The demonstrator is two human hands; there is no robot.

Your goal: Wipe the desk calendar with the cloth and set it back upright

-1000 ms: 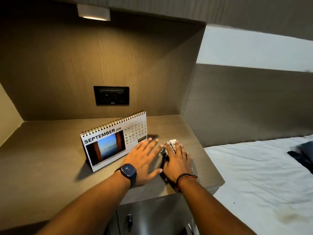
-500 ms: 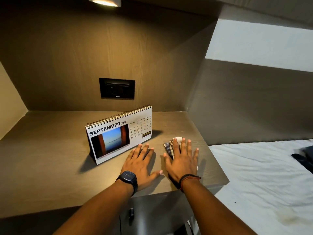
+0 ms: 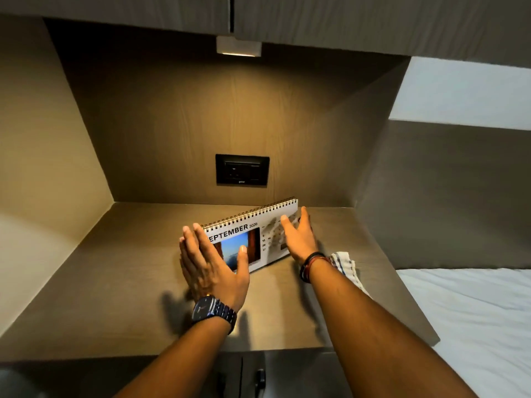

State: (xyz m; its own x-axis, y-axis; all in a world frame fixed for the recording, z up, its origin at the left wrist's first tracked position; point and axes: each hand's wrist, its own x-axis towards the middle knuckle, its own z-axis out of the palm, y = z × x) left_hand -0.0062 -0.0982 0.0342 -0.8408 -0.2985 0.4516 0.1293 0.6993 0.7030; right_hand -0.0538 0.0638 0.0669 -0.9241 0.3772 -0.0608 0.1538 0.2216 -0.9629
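Bracketing the calendar (image 3: 247,239) from both ends, I have my hands spread wide with nothing gripped in either. My left hand (image 3: 212,268) stands edge-on at the calendar's left end, fingers straight, thumb across the lower front of the picture. Whether the palm touches the card I cannot tell. My right hand (image 3: 298,239) is open at the right end, fingers splayed over the date grid and partly blurred; contact there is equally unclear. The calendar stands upright on its base toward the back of the desk (image 3: 115,297), spiral edge on top, angled with its right end further back. I judge the flat, open posture suits taking the calendar by its two ends without bending the pages. The cloth (image 3: 346,265) lies loose on the desk just right of my right wrist, touching neither hand, within easy reach. Wiping, as I read it, is not under way now.
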